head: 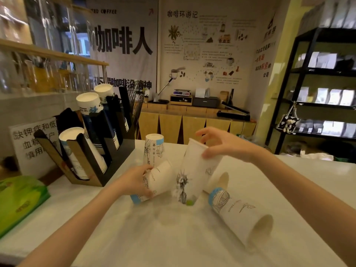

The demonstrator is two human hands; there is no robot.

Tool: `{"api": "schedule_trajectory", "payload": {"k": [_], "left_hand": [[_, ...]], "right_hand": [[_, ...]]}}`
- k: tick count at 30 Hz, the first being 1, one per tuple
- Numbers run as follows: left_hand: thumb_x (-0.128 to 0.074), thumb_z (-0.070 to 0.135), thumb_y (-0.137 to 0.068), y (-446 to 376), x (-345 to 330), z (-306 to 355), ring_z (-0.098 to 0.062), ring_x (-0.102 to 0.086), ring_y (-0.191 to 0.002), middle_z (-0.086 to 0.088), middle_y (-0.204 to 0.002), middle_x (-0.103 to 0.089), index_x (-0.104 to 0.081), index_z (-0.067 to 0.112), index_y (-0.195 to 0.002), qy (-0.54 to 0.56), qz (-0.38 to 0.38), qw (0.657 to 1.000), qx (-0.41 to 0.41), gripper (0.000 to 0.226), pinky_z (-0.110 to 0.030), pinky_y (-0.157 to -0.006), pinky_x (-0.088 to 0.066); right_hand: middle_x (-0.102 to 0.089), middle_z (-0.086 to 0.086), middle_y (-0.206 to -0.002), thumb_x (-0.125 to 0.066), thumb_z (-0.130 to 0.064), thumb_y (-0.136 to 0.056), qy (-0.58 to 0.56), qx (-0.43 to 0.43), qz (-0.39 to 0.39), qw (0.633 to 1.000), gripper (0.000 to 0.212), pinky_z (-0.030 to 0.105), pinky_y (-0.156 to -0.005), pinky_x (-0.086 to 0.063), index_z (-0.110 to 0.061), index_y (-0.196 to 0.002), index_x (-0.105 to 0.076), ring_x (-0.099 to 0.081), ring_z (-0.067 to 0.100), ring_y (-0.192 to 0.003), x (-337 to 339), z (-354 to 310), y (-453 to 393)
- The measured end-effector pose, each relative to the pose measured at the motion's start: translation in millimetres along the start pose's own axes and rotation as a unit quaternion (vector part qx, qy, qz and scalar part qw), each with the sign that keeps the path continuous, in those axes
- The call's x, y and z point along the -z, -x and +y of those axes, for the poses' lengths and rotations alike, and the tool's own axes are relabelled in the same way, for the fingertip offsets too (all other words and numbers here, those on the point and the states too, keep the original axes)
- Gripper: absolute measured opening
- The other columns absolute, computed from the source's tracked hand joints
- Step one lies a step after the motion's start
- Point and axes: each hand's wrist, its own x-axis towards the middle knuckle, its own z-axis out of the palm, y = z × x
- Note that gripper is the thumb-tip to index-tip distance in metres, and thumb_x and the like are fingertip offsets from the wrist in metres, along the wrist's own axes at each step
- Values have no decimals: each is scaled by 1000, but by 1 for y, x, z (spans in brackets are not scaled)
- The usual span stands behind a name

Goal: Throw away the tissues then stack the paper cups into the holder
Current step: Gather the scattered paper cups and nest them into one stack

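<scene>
**A:** Which way are the loose paper cups pointing?

**B:** The left hand [137, 179] is wrapping its fingers around a paper cup [154, 183] lying on its side, blue-banded base toward the camera and left, mouth facing away toward the right. The right hand [221, 144] is pinching the rim of a tilted cup [196, 170], thumb and fingers closed on it, mouth up and leaning left, base down on the white counter [173, 237]. That cup is blurred.

**A:** How many are loose on the counter?

**B:** I am counting four for certain: those two, an upside-down cup [154, 149] standing just behind them, and a lying cup [238, 212] at the right, long axis running diagonally, open mouth toward the camera and right. Behind the tilted one a fifth mouth [223, 181] is showing.

**A:** And the holder?

**B:** The black cup holder [107, 151] is sitting at the left, carrying three slanted stacks with bases up.

**A:** Any writing?

**B:** The wall banner [123, 39] is reading "咖啡人", the poster [182, 14] "咖啡环游记". A green tissue pack [19, 199] is lying at far left, its label unreadable.
</scene>
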Motion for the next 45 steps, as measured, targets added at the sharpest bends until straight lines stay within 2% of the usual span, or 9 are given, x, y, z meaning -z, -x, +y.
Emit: {"api": "schedule_trajectory", "payload": {"k": [8, 12, 16, 20, 26, 32, 38, 41, 45], "left_hand": [[-79, 15, -63, 11, -12, 15, -12, -47, -107, 11, -107, -48, -36, 28, -126, 201, -5, 980, -17, 77, -30, -90, -45], [-82, 8, -58, 8, -37, 24, -12, -51, -106, 15, -104, -52, -38, 33, -115, 342, 49, 938, -37, 76, -28, -86, -46], [-82, 5, -57, 5, -67, 25, -9, -52, -104, 19, -104, -53, -41, 38, -104, 398, 89, 911, -57, 70, -18, -77, -45], [-83, 7, -56, 3, -77, 20, -10, -54, -107, 12, -114, -56, -42, 42, -105, 449, 77, 889, -49, 73, -31, -86, -51], [-83, 10, -57, 2, -78, 17, -12, -53, -113, 8, -120, -55, -37, 31, -124, 440, 70, 894, -50, 83, -29, -88, -50], [-81, 7, -59, 3, -78, 18, -13, -54, -112, 6, -118, -56, -42, 38, -110, 438, 79, 894, -59, 72, -26, -84, -51], [-79, 6, -63, 2, -78, 18, -11, -53, -109, 8, -116, -54, -39, 46, -104, 448, 68, 889, -59, 70, -29, -83, -53], [-80, 8, -62, 2, -79, 17, -14, -53, -113, 4, -120, -54, -39, 41, -113, 443, 69, 892, -55, 73, -33, -88, -53], [-81, 11, -61, 4, -71, 21, -19, -49, -119, 2, -125, -50, -31, 33, -124, 401, 62, 913, -49, 83, -24, -82, -49]], "right_hand": [[-58, -8, -110, -69, -36, -73, -118, 51, 192, 973, 59, 39, -92, -49, -23, -126, -46, -58, 19, -106, 37, -9, -1], [-59, -3, -118, -67, -44, -66, -134, 98, 249, 954, 67, 31, -84, -50, -22, -127, -46, -60, 14, -104, 38, -22, -7], [-59, -1, -120, -67, -44, -66, -155, 126, 275, 940, 68, 31, -85, -50, -22, -126, -45, -59, 15, -106, 31, -33, -14], [-55, -3, -117, -64, -46, -67, -137, 127, 287, 939, 71, 26, -82, -49, -20, -129, -41, -56, 14, -104, 14, -38, -21], [-46, -7, -122, -71, -42, -72, -49, 97, 215, 971, 73, 27, -82, -44, -23, -133, -36, -47, 13, -109, -22, -27, -33], [-38, 0, -144, -70, -45, -72, 56, 75, 84, 992, 83, 27, -90, -38, -21, -139, -28, -40, 11, -120, -64, -2, -36], [-31, -1, -148, -69, -47, -73, 61, 52, 61, 995, 83, 27, -98, -32, -21, -140, -28, -33, 13, -132, -84, 18, -36], [-31, -2, -149, -70, -46, -72, 46, 46, 50, 997, 84, 28, -100, -33, -21, -140, -27, -33, 13, -132, -83, 19, -37], [-27, -3, -152, -72, -44, -71, 14, 31, 29, 999, 89, 33, -104, -31, -26, -142, -22, -29, 14, -136, -76, 20, -35]]}}
